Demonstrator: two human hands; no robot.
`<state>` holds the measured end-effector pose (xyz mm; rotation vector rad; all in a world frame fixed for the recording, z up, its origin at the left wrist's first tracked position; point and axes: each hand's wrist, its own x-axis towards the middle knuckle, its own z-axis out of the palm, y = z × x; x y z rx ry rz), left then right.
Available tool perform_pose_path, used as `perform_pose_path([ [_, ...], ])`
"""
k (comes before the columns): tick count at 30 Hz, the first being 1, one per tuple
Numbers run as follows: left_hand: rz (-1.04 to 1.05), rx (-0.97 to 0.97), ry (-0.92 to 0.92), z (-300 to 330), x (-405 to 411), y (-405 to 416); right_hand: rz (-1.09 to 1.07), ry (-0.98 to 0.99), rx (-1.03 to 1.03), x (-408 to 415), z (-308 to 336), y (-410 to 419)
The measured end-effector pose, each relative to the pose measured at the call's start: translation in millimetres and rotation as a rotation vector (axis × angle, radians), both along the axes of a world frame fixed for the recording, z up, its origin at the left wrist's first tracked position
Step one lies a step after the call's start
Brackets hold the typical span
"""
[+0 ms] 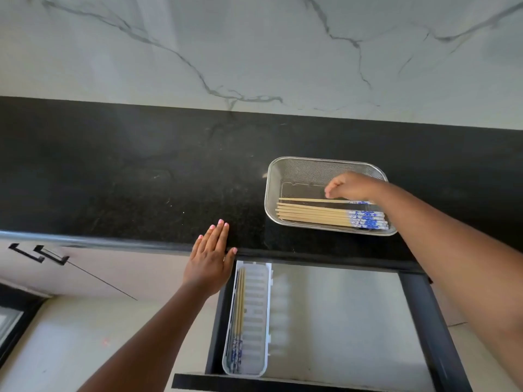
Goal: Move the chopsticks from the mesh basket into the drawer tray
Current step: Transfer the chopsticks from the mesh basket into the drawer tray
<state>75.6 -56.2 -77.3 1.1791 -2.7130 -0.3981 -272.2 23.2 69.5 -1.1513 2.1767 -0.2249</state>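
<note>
While the drawer stands pulled out below the desk's front edge, the scene reads so:

Desk: black and speckled, backed by a white veined wall.

Mesh basket: rectangular, metal, on the desk toward its front edge and right of middle.

Chopsticks in basket: a bundle of pale wooden sticks with blue-and-white patterned ends, lying flat along the basket's near side, patterned ends pointing right.

Single chopstick: apart from the bundle, just behind it, parallel to it.

Right hand: reaching over the basket, its grip closed down onto the single chopstick near its middle; whether the stick is lifted off the mesh I cannot tell.

Left hand: flat and spread, fingers apart, resting on the desk's front edge, holding nothing.

Drawer: open, dark-framed, with a pale reflective floor.

Drawer tray: long, white, ribbed, set along the drawer's left side.

Chopsticks in tray: a few sticks lying lengthwise against the tray's left wall, patterned ends toward the drawer's front.
</note>
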Motion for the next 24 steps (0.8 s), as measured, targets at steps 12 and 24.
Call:
perform_pose_path([
  [12, 0.0, -0.016, 0.01, -1.4, -0.4, 2.4, 0.007, -0.096, 0.326, -18.0, -7.9, -9.2],
  [24, 0.005, -0.028, 0.001, -3.1, -0.6, 2.1, 0.13, 0.023, 0.334, -10.7, -10.5, -8.6],
])
